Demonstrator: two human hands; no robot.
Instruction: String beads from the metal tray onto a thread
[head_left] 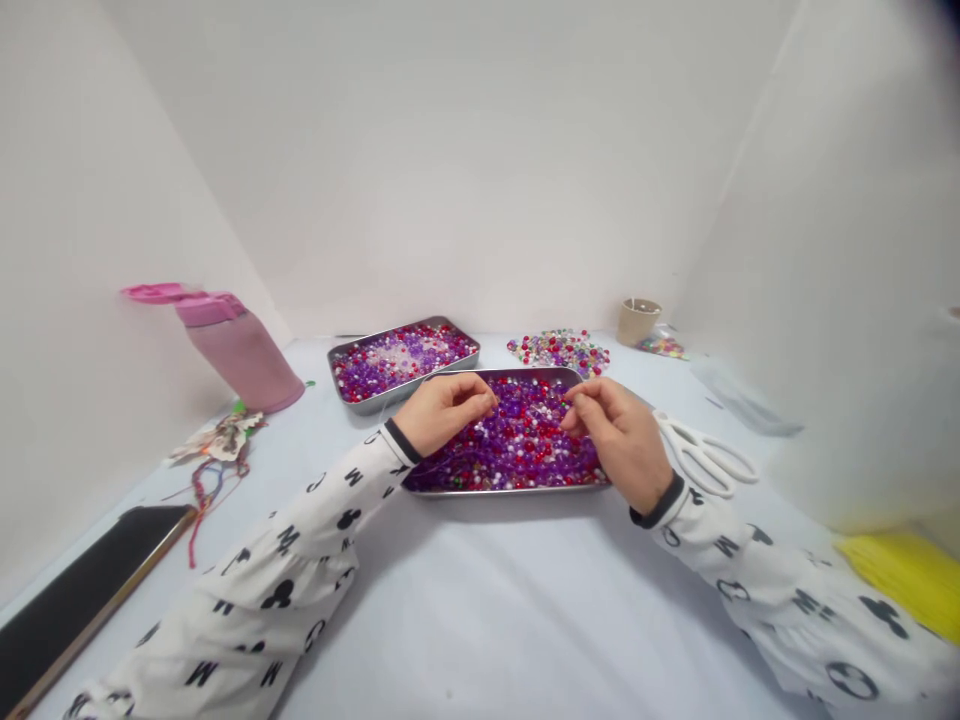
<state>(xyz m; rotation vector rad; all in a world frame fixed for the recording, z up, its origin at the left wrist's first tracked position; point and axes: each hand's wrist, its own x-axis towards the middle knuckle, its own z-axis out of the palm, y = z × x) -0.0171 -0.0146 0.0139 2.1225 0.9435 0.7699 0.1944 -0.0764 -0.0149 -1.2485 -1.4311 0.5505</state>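
Note:
A metal tray full of purple, red and white beads lies in front of me. Over its left side is my left hand, its thumb and fingers pinched together. My right hand hangs over the right side, with thumb and forefinger also closed in a pinch. Whatever sits between the fingertips of either hand is too small to make out. The two hands are apart, with beads visible between them.
Behind stand a second bead tray, a loose bead pile and a beige cup. White scissors lie at right, near a yellow cloth. At left are a pink bottle, coloured cords and a phone.

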